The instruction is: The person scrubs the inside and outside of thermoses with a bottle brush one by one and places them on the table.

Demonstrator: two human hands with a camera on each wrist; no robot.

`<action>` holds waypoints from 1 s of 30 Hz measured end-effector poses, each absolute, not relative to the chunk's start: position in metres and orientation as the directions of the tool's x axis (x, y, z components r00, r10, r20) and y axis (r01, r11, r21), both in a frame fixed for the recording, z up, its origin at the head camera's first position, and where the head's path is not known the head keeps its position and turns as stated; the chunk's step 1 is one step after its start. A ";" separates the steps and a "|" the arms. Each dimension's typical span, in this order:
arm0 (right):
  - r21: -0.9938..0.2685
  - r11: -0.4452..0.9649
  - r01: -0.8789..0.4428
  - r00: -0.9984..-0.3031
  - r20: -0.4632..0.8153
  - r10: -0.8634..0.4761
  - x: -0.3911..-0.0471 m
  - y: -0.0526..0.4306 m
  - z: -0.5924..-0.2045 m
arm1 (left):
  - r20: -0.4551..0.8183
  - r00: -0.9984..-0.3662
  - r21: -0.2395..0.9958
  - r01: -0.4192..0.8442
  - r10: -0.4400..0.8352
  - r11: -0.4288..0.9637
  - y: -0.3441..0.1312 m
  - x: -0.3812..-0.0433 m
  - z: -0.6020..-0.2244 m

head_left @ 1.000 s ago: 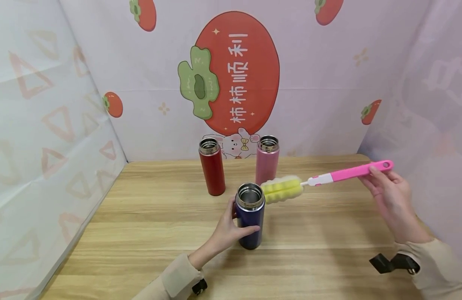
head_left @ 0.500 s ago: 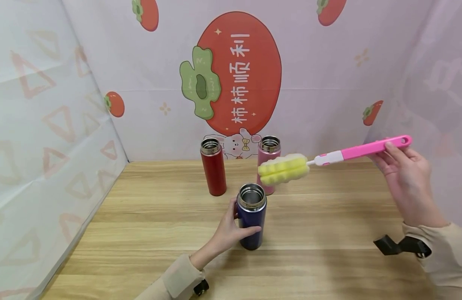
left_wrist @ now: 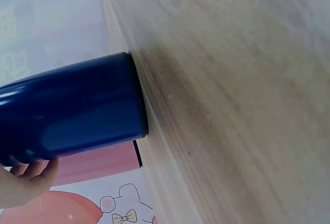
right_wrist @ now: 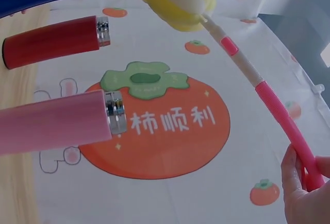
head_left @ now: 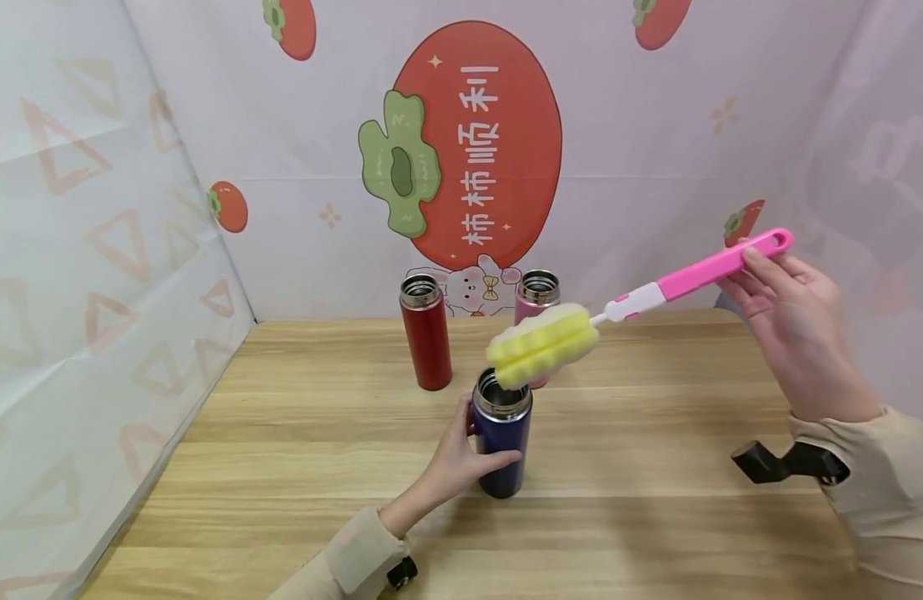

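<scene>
Upright on the wooden table stands a dark blue vacuum flask (head_left: pixel 501 454), lidless, its steel mouth facing up. My left hand (head_left: pixel 454 467) grips its side, thumb across the front and fingers round the far side. In the left wrist view the base of the blue flask (left_wrist: pixel 82 105) meets the tabletop. My right hand (head_left: pixel 799 325) pinches the pink handle of a bottle brush (head_left: pixel 697 273) near its hanging hole. The brush's yellow and white sponge head (head_left: pixel 544 346) slants down to the left and overlaps the flask's mouth in the head view; the right wrist view shows the sponge (right_wrist: pixel 178 0) beyond the flask's opening.
Behind the blue flask stand a red flask (head_left: pixel 426 342) on the left and a pink flask (head_left: pixel 535 307) on the right, both lidless; the sponge partly covers the pink one. A printed cloth backdrop (head_left: pixel 634 150) rises behind the wooden table (head_left: pixel 319 433), with cloth sides.
My right hand has raised the bottle brush, then shifted it left, tipping its sponge head down over the blue flask's mouth. My left hand and the flask have stayed put.
</scene>
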State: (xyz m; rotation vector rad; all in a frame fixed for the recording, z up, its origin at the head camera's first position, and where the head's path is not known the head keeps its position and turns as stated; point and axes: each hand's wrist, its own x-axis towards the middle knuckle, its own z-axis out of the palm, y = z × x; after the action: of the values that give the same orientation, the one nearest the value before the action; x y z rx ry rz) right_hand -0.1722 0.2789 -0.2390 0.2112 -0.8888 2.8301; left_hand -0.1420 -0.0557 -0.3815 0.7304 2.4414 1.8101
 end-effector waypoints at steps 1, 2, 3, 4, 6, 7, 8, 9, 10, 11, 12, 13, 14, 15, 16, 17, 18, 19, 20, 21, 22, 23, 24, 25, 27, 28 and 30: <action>-0.567 -0.798 -0.205 -0.975 0.190 0.115 -0.173 0.276 -0.237 | 0.256 -0.891 0.908 0.354 0.375 0.223 -0.055 -0.142 -0.380; -0.575 -0.790 -0.212 -0.973 0.200 0.115 -0.173 0.273 -0.235 | 0.255 -0.891 0.908 0.355 0.376 0.225 -0.055 -0.141 -0.380; -0.585 -0.781 -0.220 -0.970 0.214 0.113 -0.174 0.270 -0.233 | 0.254 -0.891 0.907 0.355 0.377 0.226 -0.055 -0.141 -0.379; -0.594 -0.771 -0.230 -0.967 0.227 0.113 -0.175 0.267 -0.231 | 0.252 -0.890 0.908 0.353 0.379 0.225 -0.055 -0.141 -0.379; -0.617 -0.748 -0.246 -0.963 0.246 0.114 -0.176 0.262 -0.226 | 0.249 -0.890 0.910 0.350 0.383 0.221 -0.055 -0.141 -0.379; -0.630 -0.734 -0.252 -0.961 0.249 0.116 -0.177 0.259 -0.223 | 0.246 -0.890 0.912 0.346 0.383 0.219 -0.055 -0.141 -0.378; -0.641 -0.722 -0.260 -0.960 0.253 0.121 -0.177 0.257 -0.220 | 0.245 -0.890 0.913 0.346 0.385 0.217 -0.055 -0.141 -0.379; -0.653 -0.709 -0.266 -0.959 0.256 0.123 -0.178 0.254 -0.216 | 0.245 -0.889 0.913 0.346 0.387 0.216 -0.055 -0.142 -0.379; -0.667 -0.694 -0.270 -0.959 0.255 0.128 -0.179 0.252 -0.212 | 0.246 -0.888 0.913 0.347 0.388 0.215 -0.055 -0.142 -0.379; -0.679 -0.682 -0.271 -0.959 0.254 0.128 -0.179 0.250 -0.207 | 0.248 -0.888 0.913 0.348 0.388 0.214 -0.055 -0.141 -0.379; -0.692 -0.668 -0.274 -0.958 0.259 0.125 -0.180 0.247 -0.203 | 0.251 -0.887 0.911 0.351 0.388 0.214 -0.055 -0.141 -0.379; -0.707 -0.649 -0.281 -0.956 0.269 0.120 -0.181 0.244 -0.198 | 0.252 -0.887 0.912 0.351 0.386 0.213 -0.055 -0.144 -0.383; -0.717 -0.634 -0.288 -0.952 0.286 0.110 -0.182 0.241 -0.192 | 0.257 -0.886 0.910 0.356 0.385 0.212 -0.055 -0.146 -0.388; -0.736 -0.610 -0.294 -0.949 0.301 0.095 -0.183 0.238 -0.187 | 0.263 -0.886 0.909 0.361 0.383 0.210 -0.055 -0.148 -0.392; -0.755 -0.581 -0.303 -0.945 0.318 0.080 -0.184 0.234 -0.181 | 0.270 -0.885 0.906 0.367 0.380 0.210 -0.056 -0.150 -0.396; -0.771 -0.555 -0.313 -0.939 0.338 0.060 -0.185 0.229 -0.176 | 0.275 -0.884 0.905 0.370 0.377 0.209 -0.056 -0.152 -0.400; -0.792 -0.519 -0.323 -0.934 0.354 0.042 -0.186 0.225 -0.170 | 0.281 -0.883 0.903 0.376 0.375 0.208 -0.056 -0.154 -0.405; -0.808 -0.483 -0.337 -0.928 0.371 0.027 -0.187 0.220 -0.165 | 0.285 -0.883 0.902 0.379 0.372 0.208 -0.057 -0.157 -0.410; -0.824 -0.447 -0.348 -0.923 0.385 0.009 -0.187 0.215 -0.160 | 0.289 -0.882 0.900 0.383 0.371 0.210 -0.057 -0.157 -0.410; -0.839 -0.405 -0.364 -0.916 0.400 -0.006 -0.188 0.210 -0.155 | 0.290 -0.883 0.899 0.384 0.370 0.210 -0.057 -0.157 -0.410; -0.850 -0.365 -0.380 -0.910 0.415 -0.021 -0.189 0.205 -0.151 | 0.291 -0.884 0.899 0.384 0.367 0.212 -0.057 -0.157 -0.410; -0.858 -0.323 -0.400 -0.901 0.433 -0.035 -0.189 0.201 -0.147 | 0.291 -0.884 0.899 0.384 0.365 0.213 -0.057 -0.157 -0.410; -0.862 -0.275 -0.425 -0.889 0.454 -0.050 -0.189 0.196 -0.143 | 0.295 -0.883 0.897 0.388 0.365 0.214 -0.057 -0.158 -0.410; -0.861 -0.238 -0.450 -0.877 0.476 -0.065 -0.189 0.191 -0.140 | 0.293 -0.884 0.897 0.386 0.364 0.217 -0.057 -0.158 -0.410; -0.851 -0.162 -0.499 -0.851 0.517 -0.096 -0.189 0.183 -0.134 | 0.292 -0.885 0.896 0.386 0.362 0.220 -0.057 -0.158 -0.411; -0.843 -0.136 -0.520 -0.838 0.534 -0.111 -0.189 0.178 -0.131 | 0.290 -0.886 0.897 0.384 0.362 0.221 -0.057 -0.158 -0.411; -0.831 -0.087 -0.550 -0.818 0.556 -0.143 -0.188 0.170 -0.126 | 0.282 -0.889 0.899 0.376 0.361 0.224 -0.057 -0.158 -0.410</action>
State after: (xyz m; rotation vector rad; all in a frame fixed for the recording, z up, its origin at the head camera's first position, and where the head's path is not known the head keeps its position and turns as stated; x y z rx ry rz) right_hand -0.1877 0.1703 -0.1256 0.7558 -1.8971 1.9817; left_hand -0.1575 -0.0571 -0.4104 0.7436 2.4680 1.8183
